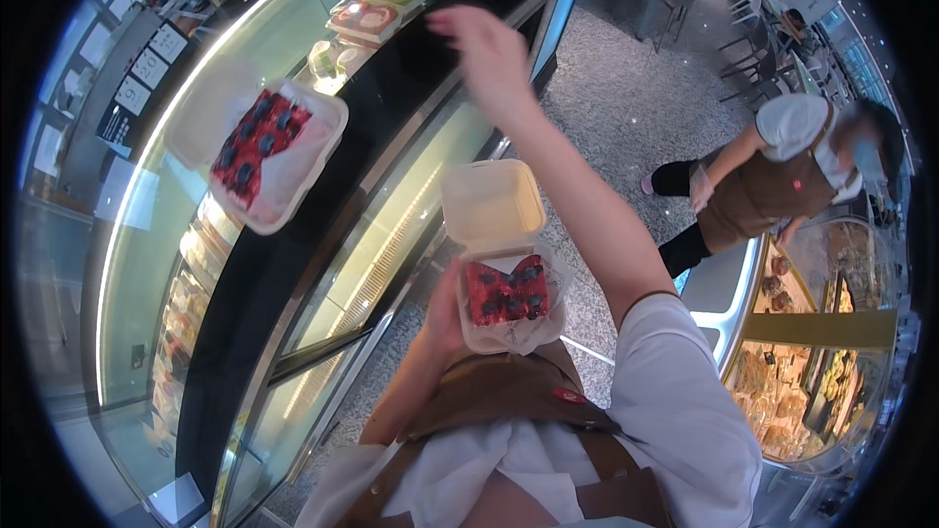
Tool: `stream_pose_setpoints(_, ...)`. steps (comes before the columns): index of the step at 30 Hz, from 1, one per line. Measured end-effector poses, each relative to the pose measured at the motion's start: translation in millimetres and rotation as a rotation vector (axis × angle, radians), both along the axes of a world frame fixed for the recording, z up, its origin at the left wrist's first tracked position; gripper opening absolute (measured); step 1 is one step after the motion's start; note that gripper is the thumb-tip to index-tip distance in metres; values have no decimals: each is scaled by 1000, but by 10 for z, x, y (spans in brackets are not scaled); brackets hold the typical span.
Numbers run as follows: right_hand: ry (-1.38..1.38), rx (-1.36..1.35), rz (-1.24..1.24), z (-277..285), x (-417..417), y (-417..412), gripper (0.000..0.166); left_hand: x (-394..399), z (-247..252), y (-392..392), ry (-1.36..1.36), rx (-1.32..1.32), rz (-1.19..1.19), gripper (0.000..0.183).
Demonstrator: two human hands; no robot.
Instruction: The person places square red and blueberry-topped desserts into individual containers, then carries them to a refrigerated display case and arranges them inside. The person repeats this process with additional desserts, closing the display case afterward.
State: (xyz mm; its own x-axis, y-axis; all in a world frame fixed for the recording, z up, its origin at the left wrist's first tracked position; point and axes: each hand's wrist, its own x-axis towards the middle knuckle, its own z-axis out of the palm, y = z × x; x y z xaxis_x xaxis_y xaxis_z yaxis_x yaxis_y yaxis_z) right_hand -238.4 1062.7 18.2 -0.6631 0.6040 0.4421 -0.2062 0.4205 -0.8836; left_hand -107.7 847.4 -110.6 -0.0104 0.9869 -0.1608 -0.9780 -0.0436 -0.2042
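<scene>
In my left hand (443, 312) is an open white clamshell box (475, 341), held by its left side in front of my apron. A red-topped cake piece (506, 290) with blueberries sits inside it on printed paper, and the box's lid (488, 198) is folded back. My right hand (488, 59) is raised over the black top (381, 99) of a glass display case, blurred by motion; I see nothing in it, but its finger pose is unclear. A second open clamshell box (323, 154) rests on that top at the left, holding a similar blueberry-topped cake (257, 147).
Stacked green and red packages (374, 4) are at the case's far end. Inside the curved glass, a row of pastries (180, 308) is lit. On the right stand a co-worker (785, 169) in a brown apron and a round pastry case (814, 330). Chairs (759, 55) are beyond.
</scene>
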Motion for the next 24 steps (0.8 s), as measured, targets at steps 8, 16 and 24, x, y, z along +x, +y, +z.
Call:
stream_pose_setpoints(8, -410, -130, -205, -1530, 235, 2225, 39, -105, -337, 932, 13, -96, -18, 60)
stream_pose_setpoints(16, -322, 119, -213, -2038, -140, 2589, 34, -42, -169, 1712, 12, -173, -17, 53)
stream_pose_setpoints(24, -419, 97, -112, -1849, 58, 2189, 32, 175, -619, 2111, 74, -258, -195, 53)
